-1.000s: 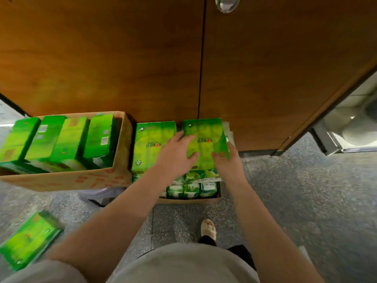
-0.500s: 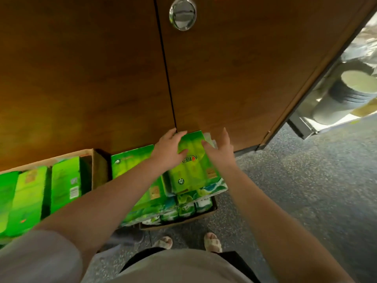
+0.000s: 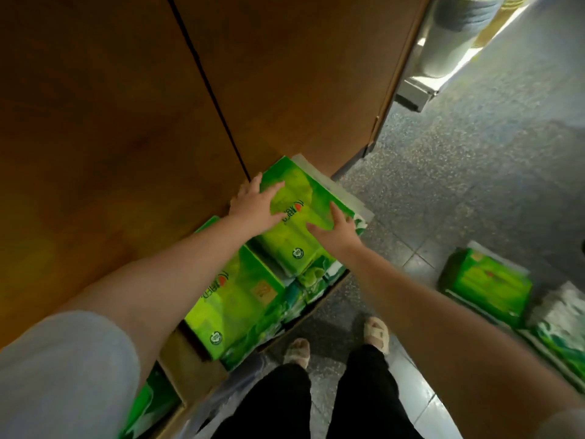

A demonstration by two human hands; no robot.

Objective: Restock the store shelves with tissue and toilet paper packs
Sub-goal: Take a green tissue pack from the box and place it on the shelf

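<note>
Both hands, left hand and right hand, lay spread flat on the tissue pack; beneath it, the carton was mostly hidden.

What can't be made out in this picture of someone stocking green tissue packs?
All from the head view:
- Printed wording on the top green pack: blurred, partly under the left hand and right hand.
- Packs in the cardboard box: hidden by the left arm.
- Packs on the floor: smeared by motion blur.
</note>
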